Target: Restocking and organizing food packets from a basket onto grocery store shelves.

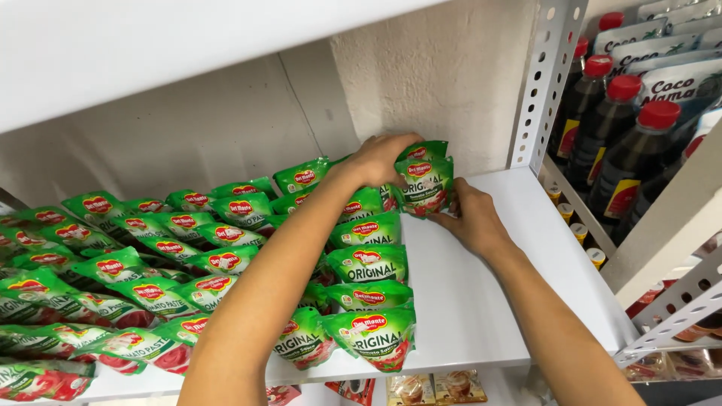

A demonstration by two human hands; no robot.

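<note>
Both my hands reach to the back of a white shelf point(481, 301). My left hand point(380, 158) grips the top of a green sauce pouch point(426, 184) that stands upright at the rear of a row. My right hand point(474, 218) holds the same pouch from its lower right side. In front of it, a line of similar green pouches point(368, 263) runs toward the shelf's front edge, each leaning on the one behind.
Several more rows of green pouches point(143, 278) fill the shelf's left part. A perforated white upright point(545, 83) divides this bay from dark bottles with red caps point(624, 143) on the right. Another shelf board point(150, 53) hangs overhead. Small packets point(429, 387) lie below.
</note>
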